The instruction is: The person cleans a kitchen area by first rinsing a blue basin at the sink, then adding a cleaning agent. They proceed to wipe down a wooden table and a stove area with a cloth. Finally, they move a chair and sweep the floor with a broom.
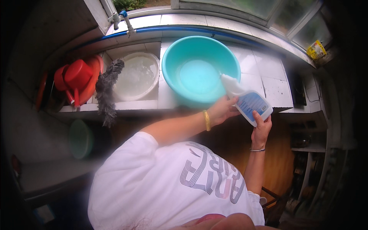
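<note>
A white plastic bottle (251, 103) with a blue printed label is tilted, its mouth end over the right rim of a turquoise plastic basin (172, 82). My left hand (221, 112) grips the bottle near its neck from the left side. My right hand (261, 129) holds the base end, thumb across the label. The basin stands on the white-tiled counter, and its pale round bottom shows. Whether liquid is leaving the bottle cannot be made out.
A round whitish basin (157, 69) of cloudy water sits in the tiled sink recess. Beside it are a grey fluffy duster (106, 92) and red plastic dippers (77, 74) on a red basin (99, 64). A tap (115, 20) and blue pipe (172, 28) run behind. A yellow packet (316, 49) lies right.
</note>
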The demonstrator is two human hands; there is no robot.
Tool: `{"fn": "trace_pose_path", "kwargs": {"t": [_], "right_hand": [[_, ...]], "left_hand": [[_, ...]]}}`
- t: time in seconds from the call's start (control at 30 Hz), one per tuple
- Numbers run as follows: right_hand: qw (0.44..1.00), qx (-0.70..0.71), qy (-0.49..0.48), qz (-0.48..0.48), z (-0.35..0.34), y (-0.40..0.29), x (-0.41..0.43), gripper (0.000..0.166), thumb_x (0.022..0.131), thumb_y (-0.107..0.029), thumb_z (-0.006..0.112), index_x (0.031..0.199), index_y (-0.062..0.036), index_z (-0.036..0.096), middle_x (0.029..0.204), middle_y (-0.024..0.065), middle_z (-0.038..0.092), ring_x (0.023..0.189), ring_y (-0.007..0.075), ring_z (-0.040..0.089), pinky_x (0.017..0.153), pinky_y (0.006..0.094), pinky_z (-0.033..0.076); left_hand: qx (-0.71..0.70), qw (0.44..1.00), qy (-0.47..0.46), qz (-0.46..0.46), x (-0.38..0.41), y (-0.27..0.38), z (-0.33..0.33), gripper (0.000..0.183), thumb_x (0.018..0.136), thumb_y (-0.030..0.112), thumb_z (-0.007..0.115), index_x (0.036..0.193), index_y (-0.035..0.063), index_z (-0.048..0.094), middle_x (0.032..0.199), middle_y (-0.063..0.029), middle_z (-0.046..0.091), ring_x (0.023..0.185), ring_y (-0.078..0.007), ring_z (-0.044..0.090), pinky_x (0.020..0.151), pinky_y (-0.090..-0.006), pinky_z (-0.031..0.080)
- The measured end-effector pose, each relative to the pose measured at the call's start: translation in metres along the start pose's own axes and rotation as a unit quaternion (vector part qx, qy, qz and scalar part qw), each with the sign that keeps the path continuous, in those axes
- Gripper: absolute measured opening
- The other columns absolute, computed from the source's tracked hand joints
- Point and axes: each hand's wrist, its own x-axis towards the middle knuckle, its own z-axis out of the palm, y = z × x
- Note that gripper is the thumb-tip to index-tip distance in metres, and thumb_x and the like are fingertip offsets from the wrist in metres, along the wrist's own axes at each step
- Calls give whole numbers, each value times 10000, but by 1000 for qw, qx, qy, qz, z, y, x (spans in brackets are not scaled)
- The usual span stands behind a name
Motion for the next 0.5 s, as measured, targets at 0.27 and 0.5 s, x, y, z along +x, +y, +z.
{"fn": "trace_pose_path", "kwargs": {"t": [0.27,0.5], "right_hand": [[999,-32,-14,-21,7,-9,0,407,692,-2,631,1056,34,451,984,98,534,889,162,521,813,270,407],[1000,-9,-20,-9,11,-11,-2,429,694,3,622,1078,32,433,1003,95,519,909,157,509,816,267,402]], "left_hand": [[-26,999,-22,6,-1,-1,-3,410,826,276,505,1138,74,332,1121,-69,431,1043,-219,444,912,-416,369],[-19,1000,-19,16,-2,3,-1,422,830,277,500,1150,81,307,1133,-70,418,1037,-219,447,907,-415,371]]}}
